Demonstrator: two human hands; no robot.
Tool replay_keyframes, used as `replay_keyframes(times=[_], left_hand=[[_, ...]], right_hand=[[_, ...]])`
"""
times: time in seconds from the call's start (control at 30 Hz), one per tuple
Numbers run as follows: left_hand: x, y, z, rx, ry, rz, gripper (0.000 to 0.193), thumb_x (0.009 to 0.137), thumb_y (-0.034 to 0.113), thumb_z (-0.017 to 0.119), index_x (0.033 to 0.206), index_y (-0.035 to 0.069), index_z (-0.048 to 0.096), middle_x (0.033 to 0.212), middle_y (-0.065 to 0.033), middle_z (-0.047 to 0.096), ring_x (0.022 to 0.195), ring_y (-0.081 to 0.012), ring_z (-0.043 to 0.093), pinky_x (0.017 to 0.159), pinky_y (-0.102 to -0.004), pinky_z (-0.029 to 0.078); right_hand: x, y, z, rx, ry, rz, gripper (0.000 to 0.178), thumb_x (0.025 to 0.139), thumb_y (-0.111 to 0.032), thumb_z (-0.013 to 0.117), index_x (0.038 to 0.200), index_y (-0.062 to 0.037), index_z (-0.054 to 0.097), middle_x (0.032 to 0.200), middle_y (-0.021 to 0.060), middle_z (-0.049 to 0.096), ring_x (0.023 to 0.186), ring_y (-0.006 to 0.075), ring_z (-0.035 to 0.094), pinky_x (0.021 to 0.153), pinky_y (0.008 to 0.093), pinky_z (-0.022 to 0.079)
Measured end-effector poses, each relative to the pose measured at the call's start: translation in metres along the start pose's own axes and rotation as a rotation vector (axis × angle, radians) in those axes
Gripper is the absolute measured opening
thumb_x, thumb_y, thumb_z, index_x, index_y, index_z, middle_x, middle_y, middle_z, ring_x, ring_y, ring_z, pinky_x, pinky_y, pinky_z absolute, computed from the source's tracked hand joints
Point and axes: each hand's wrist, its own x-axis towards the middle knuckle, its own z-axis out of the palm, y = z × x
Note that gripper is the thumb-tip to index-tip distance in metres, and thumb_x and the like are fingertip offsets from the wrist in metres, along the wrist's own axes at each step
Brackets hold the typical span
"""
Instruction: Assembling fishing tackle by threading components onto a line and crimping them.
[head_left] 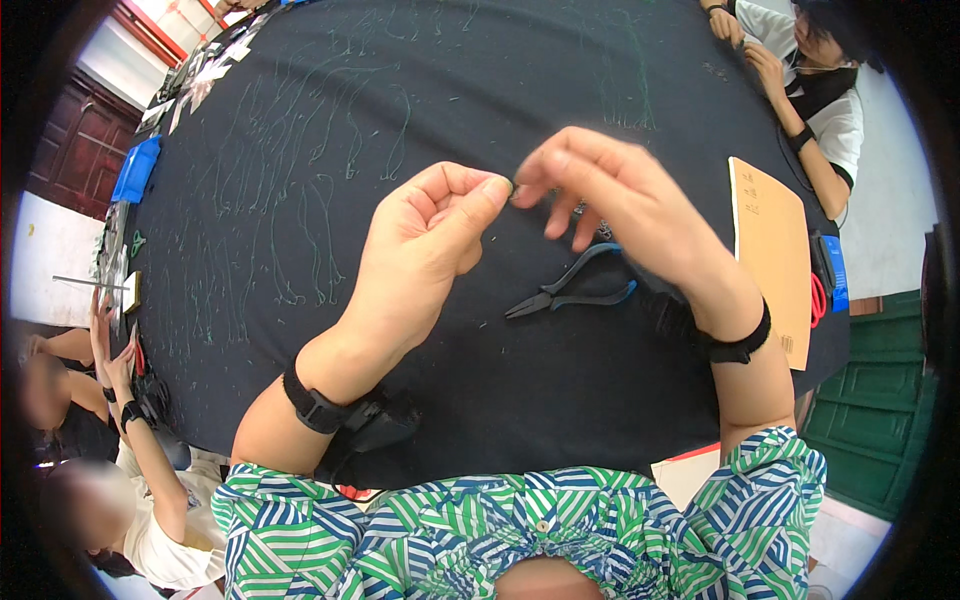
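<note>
Over the middle of the black cloth, my left hand [428, 232] pinches a tiny dark green piece [514, 188] between thumb and forefinger, its other fingers curled in. Close against it on the right, my right hand [610, 190] brings thumb and forefinger together at the same piece, while its remaining fingers hang loosely apart. The piece is too small to tell its kind. Below my right hand lie pliers [572, 290] with black and blue handles, jaws pointing left. A little silvery chain [604, 230] shows partly behind my right fingers.
Thin green cords [275, 220] lie in long strands over the left and far parts of the black-covered table [480, 400]. A tan notebook [772, 260] and red-handled scissors [818, 300] lie at the right. Other people sit at the left and far right, their hands at the table's edge.
</note>
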Motion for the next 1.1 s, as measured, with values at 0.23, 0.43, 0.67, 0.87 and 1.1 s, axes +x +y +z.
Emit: replay_keyframes(times=[0.23,0.43,0.67,0.87,1.1], left_hand=[[-0.006,0.015,0.014,-0.247,0.004,0.050,0.010,0.098,0.016,0.056,0.097,0.007,0.058,0.063,0.0104,0.033,0.053,-0.0007,0.025,0.047,-0.0200,0.021],[-0.001,0.011,-0.006,-0.114,0.053,0.135,0.009,0.097,0.015,0.057,0.098,0.006,0.059,0.064,0.0098,0.035,0.054,-0.0010,0.026,0.048,-0.0198,0.022],[0.003,0.007,-0.012,-0.015,0.064,0.152,0.010,0.096,0.014,0.058,0.097,0.004,0.059,0.066,0.0088,0.038,0.055,-0.0010,0.027,0.048,-0.0192,0.023],[0.006,0.005,-0.011,-0.009,0.067,0.153,0.010,0.096,0.014,0.058,0.098,0.004,0.059,0.066,0.0084,0.038,0.054,-0.0011,0.027,0.048,-0.0192,0.023],[0.005,0.004,-0.010,0.011,0.050,0.144,0.010,0.096,0.014,0.058,0.099,0.004,0.059,0.068,0.0083,0.041,0.054,-0.0006,0.029,0.047,-0.0189,0.023]], right_hand=[[-0.014,0.004,0.036,0.243,-0.347,0.004,0.043,0.093,-0.023,0.060,0.123,0.0042,0.046,0.104,0.0146,0.063,0.082,0.0158,0.066,0.066,0.0258,0.055],[-0.012,-0.024,-0.011,0.004,-0.070,0.103,0.023,0.095,-0.022,0.059,0.082,-0.0040,0.065,0.058,-0.0047,0.051,0.052,0.0019,0.044,0.047,0.0191,0.033],[-0.016,-0.019,-0.049,0.635,0.035,-0.222,0.027,0.100,-0.030,0.046,0.098,-0.0052,0.059,0.082,0.0030,0.055,0.054,0.0040,0.036,0.045,0.0187,0.030],[-0.016,-0.024,-0.055,1.100,0.011,-0.181,0.028,0.100,-0.028,0.046,0.106,-0.0041,0.058,0.101,0.0077,0.060,0.064,0.0068,0.044,0.048,0.0192,0.037],[-0.011,-0.001,-0.070,1.051,-0.003,-0.324,0.027,0.099,-0.025,0.048,0.110,-0.0022,0.059,0.112,0.0113,0.064,0.074,0.0111,0.057,0.058,0.0208,0.049]])
